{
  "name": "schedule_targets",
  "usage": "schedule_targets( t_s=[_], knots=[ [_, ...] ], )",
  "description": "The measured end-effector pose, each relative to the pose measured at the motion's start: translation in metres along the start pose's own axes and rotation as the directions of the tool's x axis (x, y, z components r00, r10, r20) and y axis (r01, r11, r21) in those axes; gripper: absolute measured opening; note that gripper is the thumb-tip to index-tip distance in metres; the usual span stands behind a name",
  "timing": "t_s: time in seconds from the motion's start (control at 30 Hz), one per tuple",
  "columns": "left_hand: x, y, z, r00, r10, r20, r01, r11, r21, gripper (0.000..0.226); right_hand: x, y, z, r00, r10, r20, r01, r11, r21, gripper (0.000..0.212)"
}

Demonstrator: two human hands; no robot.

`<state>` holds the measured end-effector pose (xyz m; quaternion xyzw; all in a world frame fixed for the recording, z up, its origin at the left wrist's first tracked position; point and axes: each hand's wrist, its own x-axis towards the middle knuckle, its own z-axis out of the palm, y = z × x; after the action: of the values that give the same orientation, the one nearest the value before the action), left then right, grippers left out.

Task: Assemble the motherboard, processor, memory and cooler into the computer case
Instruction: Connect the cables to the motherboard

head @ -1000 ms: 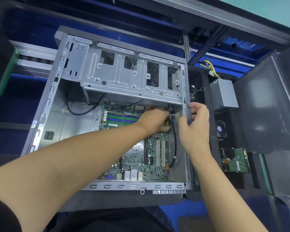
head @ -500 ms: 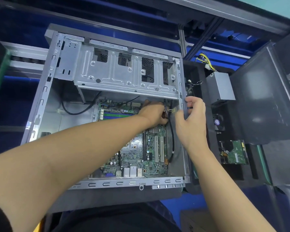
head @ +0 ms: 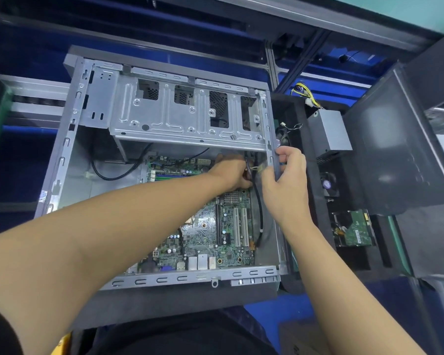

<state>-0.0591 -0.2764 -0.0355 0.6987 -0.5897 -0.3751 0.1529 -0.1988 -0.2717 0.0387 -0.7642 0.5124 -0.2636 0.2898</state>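
The open grey computer case (head: 62, 160) lies on its side with a green motherboard (head: 208, 234) seated inside. My left hand (head: 232, 172) reaches deep into the case below the drive cage (head: 187, 116), fingers closed on a black cable (head: 259, 208) with a small pale connector at the board's upper right. My right hand (head: 286, 185) grips the case's right frame edge, thumb inside, fingers wrapped around the rail. Memory slots show left of my left hand. The processor socket area is partly hidden by my left forearm.
Right of the case sit a grey power supply (head: 328, 131) with yellow wires, a small fan (head: 327, 184), a bare hard drive (head: 354, 229) and the dark case side panel (head: 395, 155). A second black cable (head: 108, 172) loops inside the case at left.
The view has shifted slightly, so the case sits a little lower and to the right. Both hands stay at the case's upper right corner, the left still working the cable connector.
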Motion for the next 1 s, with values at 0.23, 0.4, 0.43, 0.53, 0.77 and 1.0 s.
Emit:
schedule_targets(
  t_s=[0.23, 0.4, 0.43, 0.53, 0.77, 1.0],
  knots=[
    [-0.006, -0.001, 0.005, 0.995, 0.021, -0.102, -0.028, 0.997, -0.067, 0.018, -0.001, 0.000, -0.001, 0.999, 0.026, 0.025, -0.026, 1.000, 0.007, 0.033],
    [-0.010, -0.001, 0.009, 0.989, 0.051, -0.140, -0.058, 0.997, -0.042, 0.015, 0.000, 0.000, -0.001, 0.999, 0.027, 0.020, -0.028, 0.999, 0.036, 0.031],
    [-0.010, -0.001, 0.008, 0.989, 0.050, -0.138, -0.057, 0.997, -0.047, 0.016, 0.000, 0.000, 0.000, 1.000, 0.025, 0.018, -0.026, 0.999, 0.042, 0.031],
    [-0.008, -0.001, 0.006, 0.992, 0.016, -0.127, -0.023, 0.998, -0.050, 0.033, 0.000, 0.001, 0.000, 1.000, 0.012, 0.015, -0.013, 0.999, 0.043, 0.031],
    [-0.005, 0.004, 0.007, 0.996, -0.024, -0.087, 0.018, 0.998, -0.060, 0.033, 0.000, -0.001, 0.000, 1.000, 0.005, 0.002, -0.005, 0.999, 0.053, 0.030],
    [-0.014, -0.005, 0.018, 0.966, 0.116, -0.230, -0.108, 0.993, 0.048, 0.016, -0.001, -0.004, -0.001, 1.000, 0.021, 0.000, -0.021, 0.998, 0.054, 0.030]
  ],
)
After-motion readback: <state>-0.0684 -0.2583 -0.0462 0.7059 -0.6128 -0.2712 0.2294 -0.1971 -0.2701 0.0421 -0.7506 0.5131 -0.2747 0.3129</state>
